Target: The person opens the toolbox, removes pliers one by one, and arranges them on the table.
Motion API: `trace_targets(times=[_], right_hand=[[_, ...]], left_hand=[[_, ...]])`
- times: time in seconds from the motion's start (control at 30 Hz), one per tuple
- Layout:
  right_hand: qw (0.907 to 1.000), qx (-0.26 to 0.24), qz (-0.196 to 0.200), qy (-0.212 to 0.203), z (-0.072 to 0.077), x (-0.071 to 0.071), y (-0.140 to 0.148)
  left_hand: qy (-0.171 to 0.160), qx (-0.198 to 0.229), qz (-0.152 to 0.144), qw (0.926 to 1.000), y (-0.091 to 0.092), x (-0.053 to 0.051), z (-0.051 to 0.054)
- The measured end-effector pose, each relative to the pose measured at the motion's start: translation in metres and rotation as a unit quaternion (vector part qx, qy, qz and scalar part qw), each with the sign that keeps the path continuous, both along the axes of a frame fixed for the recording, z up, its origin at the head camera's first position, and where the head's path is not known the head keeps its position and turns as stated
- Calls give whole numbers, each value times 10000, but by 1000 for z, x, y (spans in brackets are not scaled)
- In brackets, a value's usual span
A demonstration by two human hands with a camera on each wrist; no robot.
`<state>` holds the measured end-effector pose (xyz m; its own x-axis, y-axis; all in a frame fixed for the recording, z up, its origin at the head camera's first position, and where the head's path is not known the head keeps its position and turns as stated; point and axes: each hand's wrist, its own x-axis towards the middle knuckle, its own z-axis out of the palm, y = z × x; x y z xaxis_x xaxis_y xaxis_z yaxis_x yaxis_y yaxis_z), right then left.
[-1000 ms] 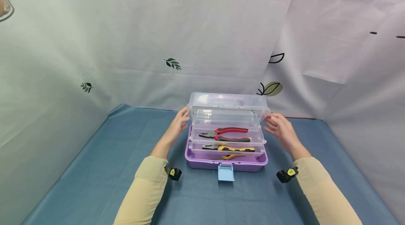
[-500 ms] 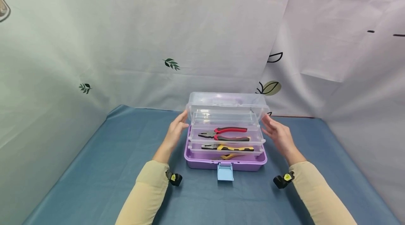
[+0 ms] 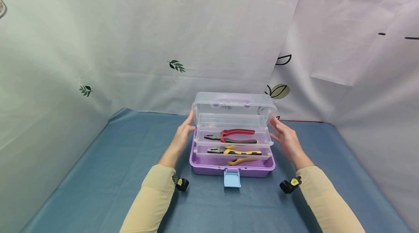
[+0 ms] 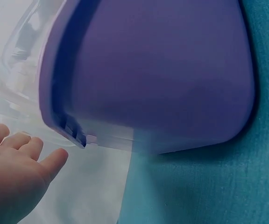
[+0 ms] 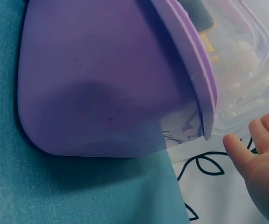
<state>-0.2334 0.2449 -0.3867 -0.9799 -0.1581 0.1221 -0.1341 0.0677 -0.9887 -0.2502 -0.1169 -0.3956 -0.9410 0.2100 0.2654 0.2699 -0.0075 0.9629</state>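
In the head view a purple toolbox (image 3: pixel 232 172) stands on the blue cloth, its clear lid (image 3: pixel 234 98) raised at the back and its clear stepped trays spread out. Red-and-black pliers (image 3: pixel 237 141) lie in one tray. Yellow-and-black pliers (image 3: pixel 242 152) lie in the tray below, and a yellow-handled tool (image 3: pixel 240 161) is in the bottom. My left hand (image 3: pixel 180 136) is at the lid's left end, fingers fairly straight. My right hand (image 3: pixel 287 140) is at its right end, fingers extended. Both fingertips look to touch the lid; firm contact is hard to see.
A light blue latch (image 3: pixel 232 179) hangs down at the box's front. Blue cloth (image 3: pixel 108 182) covers the table. A pale printed fabric (image 3: pixel 216 36) hangs close behind the box and along both sides.
Both hands have come inward against the lid's ends. The lid and the trays with the pliers have shifted slightly upward, while the purple base has stayed in place.
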Motion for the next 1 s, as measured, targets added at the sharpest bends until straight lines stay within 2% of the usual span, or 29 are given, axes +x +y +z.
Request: trace_targets(times=[0.17, 0.47, 0.7, 1.0], right_hand=[[9998, 99, 137, -103, 1, -3, -1], [9982, -129, 534, -224, 2, -9, 1], [9981, -303, 368, -380, 3, -11, -2], [9980, -181, 466, -397, 3, -15, -2]], left_hand=[[-189, 67, -63, 9998, 0, -3, 2], [-490, -117, -181, 9986, 0, -6, 7], [-787, 33, -139, 9968, 0, -11, 6], [-888, 169, -378, 9952, -1, -18, 4]])
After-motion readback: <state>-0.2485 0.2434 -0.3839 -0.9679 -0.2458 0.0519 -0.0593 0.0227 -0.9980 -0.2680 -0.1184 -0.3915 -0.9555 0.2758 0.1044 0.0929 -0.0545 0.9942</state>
